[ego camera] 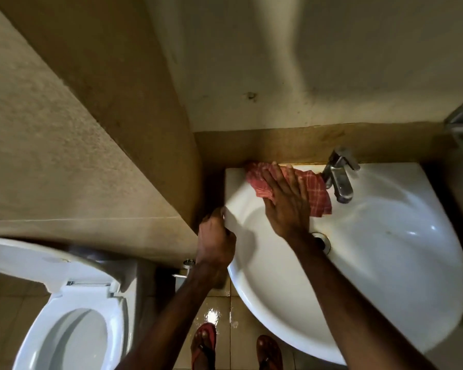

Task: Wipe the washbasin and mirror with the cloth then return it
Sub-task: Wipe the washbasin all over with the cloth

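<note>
Taking the washbasin [385, 263] as a clock face with the wall at twelve, the red checked cloth [318, 193] lies on the back ledge at about eleven, its far corner just beside the base of the tap [338, 180]. The right hand [286, 206] lies flat on it, fingers straight and spread, pressing rather than gripping. The left hand [215, 241] is curled over the rim at about nine, grasping the edge as a brace. The mirror isn't in sight from here.

With only a flat palm on top, I'd expect the cloth could bunch up or slip out from under the fingers on the slick porcelain. A sweep toward twelve could also snag its corner on the tap. The floor [211, 313] at six shines wet beside the sandalled feet, so leaning in on that rim risks a slip.
</note>
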Demonstrator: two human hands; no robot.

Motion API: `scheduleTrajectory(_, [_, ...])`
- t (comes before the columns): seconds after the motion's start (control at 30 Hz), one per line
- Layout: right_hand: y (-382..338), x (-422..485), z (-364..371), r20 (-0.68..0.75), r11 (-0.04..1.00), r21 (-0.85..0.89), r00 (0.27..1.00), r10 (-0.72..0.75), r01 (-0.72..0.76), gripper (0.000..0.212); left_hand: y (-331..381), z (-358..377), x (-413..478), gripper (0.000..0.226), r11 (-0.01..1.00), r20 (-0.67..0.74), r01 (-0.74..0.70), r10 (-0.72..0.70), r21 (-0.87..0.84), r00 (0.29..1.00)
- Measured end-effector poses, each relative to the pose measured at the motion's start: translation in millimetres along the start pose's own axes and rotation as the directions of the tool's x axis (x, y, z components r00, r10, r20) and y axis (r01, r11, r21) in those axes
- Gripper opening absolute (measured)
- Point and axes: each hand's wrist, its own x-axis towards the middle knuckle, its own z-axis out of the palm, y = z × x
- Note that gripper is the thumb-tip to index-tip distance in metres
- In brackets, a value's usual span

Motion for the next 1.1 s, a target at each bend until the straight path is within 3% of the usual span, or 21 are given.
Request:
scheduleTrajectory(0.1, [-29,-8,14,0.027,0.999,0.03,1.0,-0.014,0.013,0.067,1,0,-2,0.051,1.0,-0.029,-0.014,0.014,-0.015,0.999])
scheduleTrajectory(0.23, [-19,-16,14,0.119,0.942,0.055,0.934,-0.336,0.332,0.069,4,-1,-11,0.041,1.0,-0.007,-0.017,0.017,-0.016,1.0])
scheduleTrajectory(0.4, [36,-5,-4,-0.012,0.993,-0.022,0.993,-0.114,0.114,0.057,-4,-5,-9,0.056,0.998,0.04,-0.065,0.065,-0.006,0.997])
scheduleTrajectory(0.53, [4,-1,8,-0.035,0.996,-0.071,0.998,0.045,-0.048,0.064,-11,-8,-9,0.063,0.994,0.064,-0.086,0.09,-0.063,0.994])
scheduleTrajectory(0.6, [-21,-3,17,0.012,1.0,-0.002,1.0,0.029,-0.029,0.061,-15,-6,-11,0.058,0.992,0.044,-0.069,0.074,-0.109,0.996])
scheduleTrajectory(0.73, [-63,-23,25,0.095,0.957,0.204,0.969,-0.23,0.207,0.06,-19,-3,-21,0.038,0.983,-0.036,-0.032,0.025,-0.181,0.999])
scheduleTrajectory(0.8, [-70,-38,20,0.136,0.932,0.265,0.947,-0.29,0.247,0.068,-18,-2,-29,0.036,0.976,-0.034,-0.013,0.006,-0.216,0.999])
scheduleTrajectory(0.93, [-53,-54,14,0.145,0.937,0.183,0.934,-0.326,0.299,0.063,-23,-1,-39,0.04,0.969,-0.036,-0.054,0.047,-0.24,0.998])
scheduleTrajectory(1.0, [-37,-38,12,0.118,0.957,0.148,0.956,-0.269,0.251,0.066,-26,2,-32,0.051,0.969,-0.034,-0.08,0.074,-0.232,0.997])
scheduleTrajectory(1.1, [-25,-18,7,0.101,0.991,0.132,0.994,-0.033,0.019,0.068,-28,2,-26,0.063,0.976,-0.01,-0.078,0.077,-0.205,0.997])
